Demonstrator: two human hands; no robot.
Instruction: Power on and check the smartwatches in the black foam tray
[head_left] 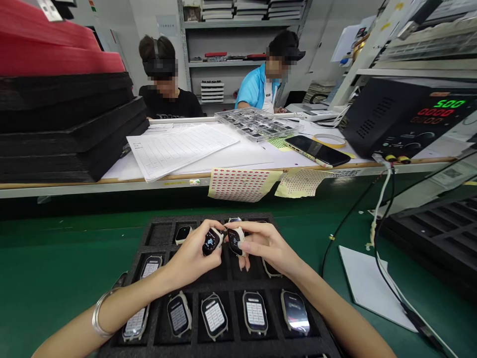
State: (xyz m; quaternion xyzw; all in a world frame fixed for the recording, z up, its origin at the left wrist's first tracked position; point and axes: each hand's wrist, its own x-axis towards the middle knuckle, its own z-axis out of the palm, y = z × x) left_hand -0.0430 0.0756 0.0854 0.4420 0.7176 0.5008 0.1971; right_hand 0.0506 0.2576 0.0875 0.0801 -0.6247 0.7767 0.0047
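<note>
My left hand (197, 252) is closed around a smartwatch case (211, 241) with a lit dial on its dark face. Close beside it, my right hand (264, 244) grips a second smartwatch case (234, 240) between thumb and fingers, its screen also lit. Both are held above a black foam tray (160, 233) with square compartments. In the tray's front row lie several strapless watches, such as one with a white grid on its screen (214, 315) and one with a mostly dark, reflective screen (295, 312). My hands hide part of the middle compartments.
Behind the tray runs a shelf with paper forms (179, 149), a clear plastic box (257, 123), a phone (316, 150) and a power supply (410, 119). Black foam trays (67, 129) are stacked at left. Cables (380, 219) hang at right above a white sheet (372, 288). Two people sit opposite.
</note>
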